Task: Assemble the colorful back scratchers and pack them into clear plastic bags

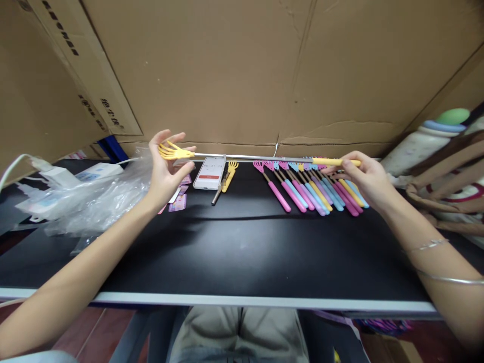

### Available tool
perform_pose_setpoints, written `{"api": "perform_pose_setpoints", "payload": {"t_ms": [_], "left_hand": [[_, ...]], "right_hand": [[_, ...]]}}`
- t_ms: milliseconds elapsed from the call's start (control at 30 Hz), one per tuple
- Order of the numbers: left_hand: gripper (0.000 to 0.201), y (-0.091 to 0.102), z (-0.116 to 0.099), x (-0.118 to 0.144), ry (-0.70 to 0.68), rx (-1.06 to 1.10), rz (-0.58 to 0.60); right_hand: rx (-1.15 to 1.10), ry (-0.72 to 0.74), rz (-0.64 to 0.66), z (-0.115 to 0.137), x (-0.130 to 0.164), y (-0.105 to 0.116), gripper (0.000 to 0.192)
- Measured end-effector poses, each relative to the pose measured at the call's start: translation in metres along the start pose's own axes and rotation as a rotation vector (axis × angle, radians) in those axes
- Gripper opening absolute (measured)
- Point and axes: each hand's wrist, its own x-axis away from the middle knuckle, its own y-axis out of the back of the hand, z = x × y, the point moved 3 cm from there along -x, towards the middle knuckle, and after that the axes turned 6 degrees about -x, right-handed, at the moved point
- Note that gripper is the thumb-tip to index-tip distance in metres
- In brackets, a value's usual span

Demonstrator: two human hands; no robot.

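Note:
An extended telescopic back scratcher (249,158) spans the space between my hands, level above the back of the desk. Its yellow claw head lies in my left hand (166,166), whose fingers and thumb curve loosely around it. On the other side, my right hand (366,176) pinches the yellow handle between thumb and fingers. Below the right half of the rod, several collapsed back scratchers (298,194) with pink, blue, purple and yellow handles lie in an overlapping row. Another yellow back scratcher (229,180) rests beside the phone (209,174), along with a dark pen-like stick (217,195).
Clear plastic bags (109,201) and a white power strip (94,174) with cables occupy the left. Small purple cards (178,201) lie near the phone. At right stand a white bottle (416,143) and a tan bag (446,186). Cardboard walls (227,70) enclose the desk's back.

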Motion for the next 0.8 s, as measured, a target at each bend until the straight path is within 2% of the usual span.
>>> {"api": "perform_pose_setpoints", "payload": {"t_ms": [133, 233, 333, 467, 533, 633, 800], "left_hand": [[0.081, -0.010, 0.002, 0.004, -0.071, -0.029, 0.081], [0.090, -0.020, 0.005, 0.010, -0.144, -0.082, 0.187], [0.094, -0.027, 0.004, 0.016, -0.204, -0.169, 0.268], [0.094, -0.033, -0.004, 0.022, -0.217, -0.243, 0.305], [0.093, -0.040, -0.011, 0.027, -0.222, -0.262, 0.336], [0.087, -0.055, -0.025, 0.037, -0.264, -0.274, 0.430], [0.083, -0.061, -0.040, 0.039, -0.280, -0.270, 0.378]], "right_hand": [[-0.006, 0.008, -0.005, 0.002, 0.002, -0.007, 0.045], [0.006, -0.023, 0.015, 0.005, 0.006, -0.015, 0.047], [0.039, -0.018, 0.035, 0.008, 0.009, -0.019, 0.045], [0.075, 0.020, 0.065, 0.008, 0.011, -0.020, 0.039], [0.132, 0.038, 0.109, 0.008, 0.013, -0.026, 0.038], [0.266, 0.028, 0.248, 0.010, 0.022, -0.047, 0.037], [0.230, 0.026, 0.316, 0.014, 0.032, -0.069, 0.031]]}}
